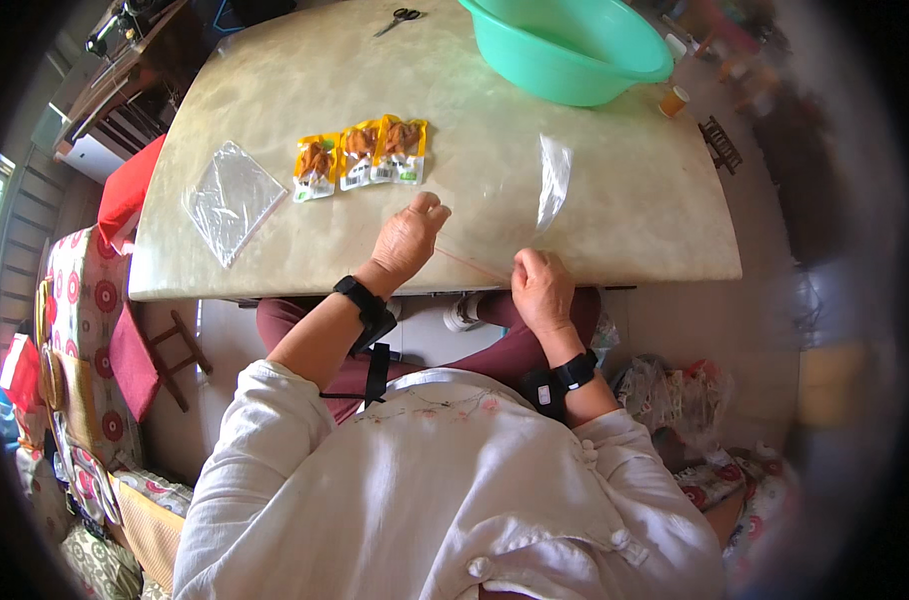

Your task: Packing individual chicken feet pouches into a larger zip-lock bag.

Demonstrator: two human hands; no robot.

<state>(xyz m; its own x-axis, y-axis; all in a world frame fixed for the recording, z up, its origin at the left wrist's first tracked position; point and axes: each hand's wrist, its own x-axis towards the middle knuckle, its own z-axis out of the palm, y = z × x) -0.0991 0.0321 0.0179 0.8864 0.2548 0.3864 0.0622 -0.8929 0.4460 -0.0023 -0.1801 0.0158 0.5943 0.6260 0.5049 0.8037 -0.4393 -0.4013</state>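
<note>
A thin pinkish strip (471,262), perhaps a string or a rubber band, is stretched between my hands over the table's near edge. My left hand (408,238) pinches its upper end, fingers closed. The other end is in my right hand (543,291), lower and to the right. Beyond my left hand lie three yellow-and-white snack pouches (358,154) with brown food showing through clear windows; the right two overlap. A flat clear plastic bag (233,201) rests left of them. Past my right hand lies a narrow, shiny piece of clear plastic (554,180).
A green plastic basin (567,82) stands at the table's far right, and black-handled scissors (398,21) lie at the back. The table (634,225) has a rounded outline. A red-seated stool (133,364) is at left; plastic bags (672,394) sit at right.
</note>
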